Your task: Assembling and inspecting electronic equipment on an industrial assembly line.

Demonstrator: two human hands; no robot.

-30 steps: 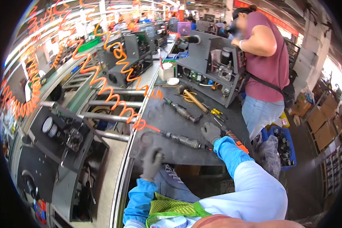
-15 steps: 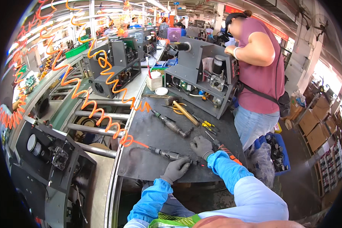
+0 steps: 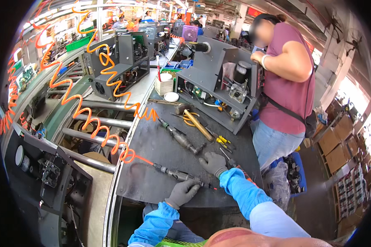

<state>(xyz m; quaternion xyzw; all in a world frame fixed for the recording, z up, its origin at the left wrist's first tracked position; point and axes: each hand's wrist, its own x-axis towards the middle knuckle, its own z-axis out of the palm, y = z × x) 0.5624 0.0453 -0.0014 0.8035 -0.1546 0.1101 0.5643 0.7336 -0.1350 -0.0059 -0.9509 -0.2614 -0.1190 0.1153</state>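
My left hand [image 3: 182,193], in a grey glove, is at the front end of an air tool [image 3: 175,173] on an orange coiled hose; its fingers are bent in against the tool's nose. Small dark parts and a small red piece [image 3: 215,188] lie just past that nose. My right hand [image 3: 214,164], also gloved, hovers or rests palm down over the black mat [image 3: 144,142], fingers loosely bent and slightly apart, with nothing seen in them. Close to its fingertips is the angled head of a second air tool [image 3: 179,138]. Beside its wrist lies a red-and-black handled tool [image 3: 246,175].
A hammer [image 3: 198,125] and yellow-handled pliers [image 3: 222,140] lie farther back. Behind them stands an open grey machine housing [image 3: 210,74], with a co-worker [image 3: 286,74] at its right. Orange coiled hoses [image 3: 86,113] hang at left over a roller conveyor [image 3: 90,140]. Another housing [image 3: 49,181] is near left.
The view has shifted slightly, so the bench appears lower and farther left. My left hand remains at the tool's nose, and my right hand keeps nearly the same place over the mat.
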